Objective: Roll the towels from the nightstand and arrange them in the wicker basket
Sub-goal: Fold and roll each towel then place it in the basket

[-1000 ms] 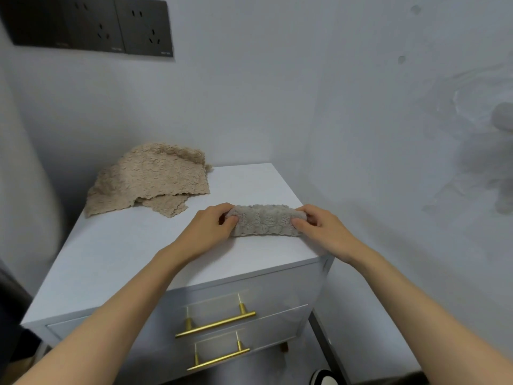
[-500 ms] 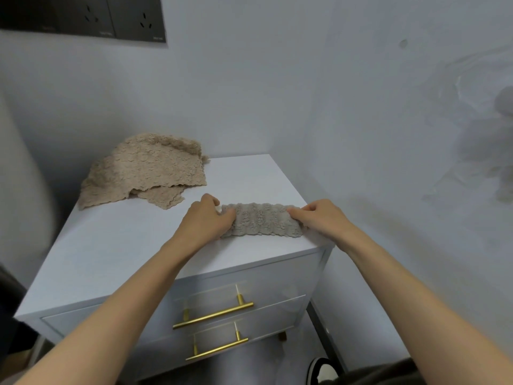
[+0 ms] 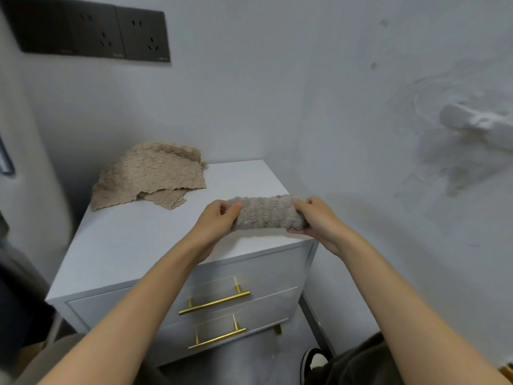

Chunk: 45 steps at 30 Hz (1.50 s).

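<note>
A grey-beige towel (image 3: 266, 213) is rolled into a thick cylinder and held just above the front right corner of the white nightstand (image 3: 138, 245). My left hand (image 3: 216, 222) grips its left end and my right hand (image 3: 316, 220) grips its right end, fingers curled under the roll. A tan textured towel (image 3: 150, 173) lies loosely spread at the back left of the nightstand top. No wicker basket is in view.
The nightstand stands in a corner, with a wall behind and a wall close on the right. Its two drawers carry gold bar handles (image 3: 215, 302). Dark wall sockets (image 3: 94, 30) sit high on the back wall. A shoe (image 3: 313, 362) shows on the floor at the lower right.
The towel has gone from a flat, partly rolled strip on the nightstand to a full roll. Both hands now grip its ends and have lifted it slightly off the top.
</note>
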Available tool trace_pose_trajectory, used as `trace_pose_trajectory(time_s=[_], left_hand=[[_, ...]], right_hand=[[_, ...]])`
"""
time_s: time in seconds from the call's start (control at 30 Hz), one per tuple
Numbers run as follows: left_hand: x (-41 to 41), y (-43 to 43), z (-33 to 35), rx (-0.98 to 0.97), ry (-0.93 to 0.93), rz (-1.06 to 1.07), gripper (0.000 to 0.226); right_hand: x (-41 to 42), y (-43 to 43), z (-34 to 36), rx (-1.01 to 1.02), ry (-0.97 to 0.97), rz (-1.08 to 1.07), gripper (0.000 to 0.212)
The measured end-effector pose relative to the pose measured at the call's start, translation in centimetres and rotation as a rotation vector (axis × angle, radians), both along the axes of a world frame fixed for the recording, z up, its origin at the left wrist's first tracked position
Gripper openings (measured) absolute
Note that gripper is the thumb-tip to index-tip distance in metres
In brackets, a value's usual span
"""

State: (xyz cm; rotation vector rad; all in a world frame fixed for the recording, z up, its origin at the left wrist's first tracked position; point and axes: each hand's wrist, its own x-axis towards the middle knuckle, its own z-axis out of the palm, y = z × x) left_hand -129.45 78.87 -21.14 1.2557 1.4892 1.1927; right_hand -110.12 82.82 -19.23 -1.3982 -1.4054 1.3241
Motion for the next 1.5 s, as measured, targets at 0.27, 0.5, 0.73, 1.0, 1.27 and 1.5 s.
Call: trace_pose_trajectory(time_s=[0.27,0.5,0.73,1.0,1.27,1.5], left_hand=[[2.9,-4.8,3.0,0.006,-0.513,-0.123,0.014],[8.3,-8.7,6.8,0.124,-0.355,-0.28,0.018],[16.7,-11.7,8.9,0.195,-0.124,-0.48,0.026],[26.3,-14.8,4.2,0.154,0.056,-0.627,0.023],[34.6,-17.0,-3.9,-0.021,0.231,-0.791,0.041],[37.1,-17.9,-12.3,0.006,0.53,-1.009,0.037]], right_hand=[[4.0,-7.4,3.5,0.105,-0.01,-0.053,0.008],[8.9,-13.8,7.0,0.067,-0.321,0.136,0.027],[15.7,-20.3,7.3,0.009,-0.295,0.164,0.068],[22.2,-28.1,2.5,-0.108,-0.045,-0.014,0.031],[30.9,-31.9,-8.8,-0.32,0.199,-0.41,0.036],[38.5,-33.0,-21.1,-0.498,0.298,-1.025,0.019]])
